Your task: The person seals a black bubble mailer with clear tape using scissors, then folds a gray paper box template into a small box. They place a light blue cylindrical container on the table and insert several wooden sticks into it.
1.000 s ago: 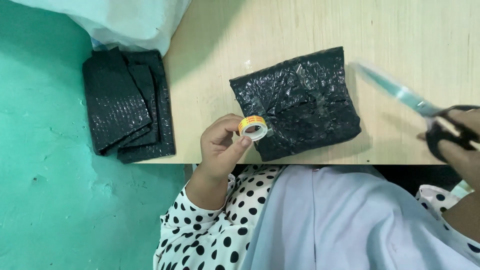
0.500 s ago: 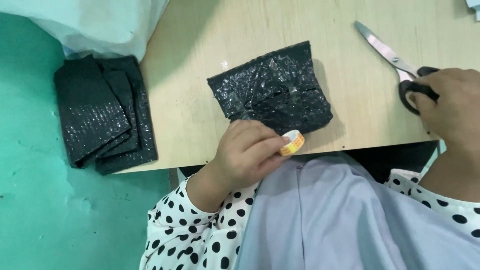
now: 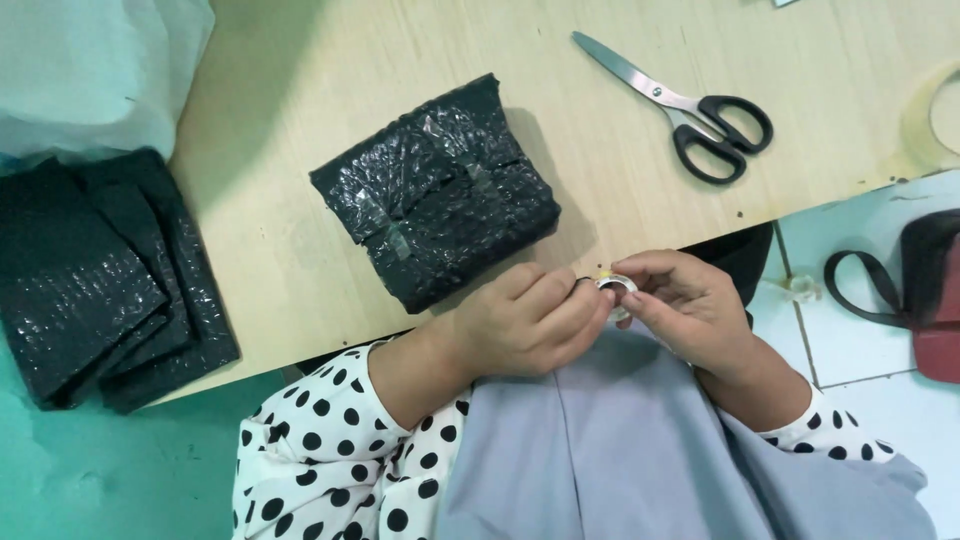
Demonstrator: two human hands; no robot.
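Note:
A small roll of clear tape sits between both hands just below the table's front edge. My left hand grips it from the left, and my right hand pinches it from the right. Just above the hands lies a parcel wrapped in black bubble wrap with strips of tape across it. Black-handled scissors lie on the wooden table at the upper right, touched by neither hand.
A stack of black bubble-wrap pieces overhangs the table's left edge. A pale plastic bag lies at the upper left. A large tape roll sits at the right edge. A dark red bag with a strap lies on the floor.
My right hand has let go of the scissors, which now lie on the table, and has joined my left hand on the tape roll. The view has shifted left.

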